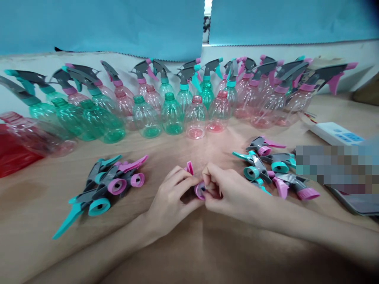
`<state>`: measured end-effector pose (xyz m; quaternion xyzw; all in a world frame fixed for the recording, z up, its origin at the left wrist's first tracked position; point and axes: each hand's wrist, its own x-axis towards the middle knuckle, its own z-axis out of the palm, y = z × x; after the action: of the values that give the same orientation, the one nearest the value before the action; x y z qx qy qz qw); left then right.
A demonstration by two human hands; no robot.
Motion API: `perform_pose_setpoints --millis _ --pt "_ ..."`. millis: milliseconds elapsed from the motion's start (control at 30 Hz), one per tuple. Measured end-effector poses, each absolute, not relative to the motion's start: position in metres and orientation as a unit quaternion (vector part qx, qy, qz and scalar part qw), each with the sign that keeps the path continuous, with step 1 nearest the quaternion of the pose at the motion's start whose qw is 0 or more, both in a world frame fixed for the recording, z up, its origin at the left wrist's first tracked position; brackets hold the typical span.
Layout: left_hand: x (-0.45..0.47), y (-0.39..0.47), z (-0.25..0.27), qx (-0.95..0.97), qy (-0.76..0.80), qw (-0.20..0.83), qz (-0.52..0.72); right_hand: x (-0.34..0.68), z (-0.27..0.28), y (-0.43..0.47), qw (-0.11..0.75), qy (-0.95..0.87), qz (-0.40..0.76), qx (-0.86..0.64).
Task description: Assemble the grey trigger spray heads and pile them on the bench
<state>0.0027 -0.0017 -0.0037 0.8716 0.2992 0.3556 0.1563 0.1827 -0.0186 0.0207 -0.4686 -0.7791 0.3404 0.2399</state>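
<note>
My left hand (173, 197) is wrapped round a pink-and-grey trigger spray head (200, 191), its pink collar facing up toward me. The pink trigger (189, 167) pokes out above my fingers. My right hand (220, 191) is closed in a pinch at the collar's opening; whatever those fingertips hold, if anything, is hidden. To the left lies a pile of loose spray heads (117, 186) with pink and teal collars. Another group of spray heads (251, 172) rests to the right of my right hand.
Uncapped clear bottles, such as a pink one (195, 122) and a green one (172, 118), stand across the back. Behind them are capped spray bottles (207, 88). A red bag (17, 154) lies far left. A white power strip (337, 134) and a dark-edged flat device (355, 203) lie right.
</note>
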Motion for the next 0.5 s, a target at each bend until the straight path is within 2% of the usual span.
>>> perform_pose_setpoints --millis 100,300,500 --pt "0.002 0.000 -0.006 0.875 0.281 0.165 0.358 0.195 0.030 -0.010 0.203 -0.812 0.332 -0.434" --pt "-0.001 0.000 -0.011 0.859 0.315 0.199 0.351 0.208 0.048 -0.002 0.135 -0.867 0.211 -0.430" --pt "-0.002 0.002 -0.007 0.861 0.276 0.249 0.347 0.208 0.053 -0.006 0.157 -0.884 0.196 -0.393"
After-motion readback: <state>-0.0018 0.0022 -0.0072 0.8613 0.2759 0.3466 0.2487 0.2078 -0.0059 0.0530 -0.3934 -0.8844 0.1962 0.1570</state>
